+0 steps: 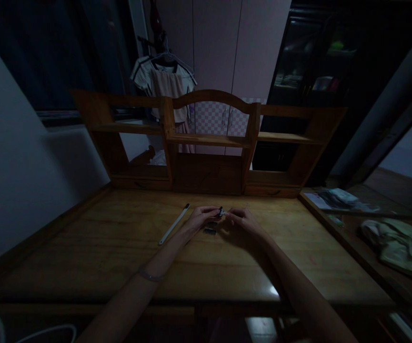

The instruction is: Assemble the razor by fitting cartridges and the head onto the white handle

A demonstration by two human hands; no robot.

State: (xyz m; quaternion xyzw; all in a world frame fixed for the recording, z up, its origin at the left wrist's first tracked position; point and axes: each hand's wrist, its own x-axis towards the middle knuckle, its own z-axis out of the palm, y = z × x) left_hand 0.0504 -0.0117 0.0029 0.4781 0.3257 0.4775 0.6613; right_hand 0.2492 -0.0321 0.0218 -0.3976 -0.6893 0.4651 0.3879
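Both my hands meet over the middle of a wooden desk (120, 247). My left hand (200, 218) and my right hand (243, 221) pinch a small dark clip-like object (221, 211) between their fingertips, held just above the desktop. Under the hands lie one or two small dark pieces (210, 230) on the wood. The room is dim, so I cannot make out what the small object is. A thin band sits on my left wrist (149, 276).
A pale ruler (174, 224) lies slanted on the desk left of my hands. A wooden shelf unit (209, 140) stands along the desk's back edge. Papers (334, 199) and crumpled cloth (398, 243) lie on a surface to the right. Clothes hang behind.
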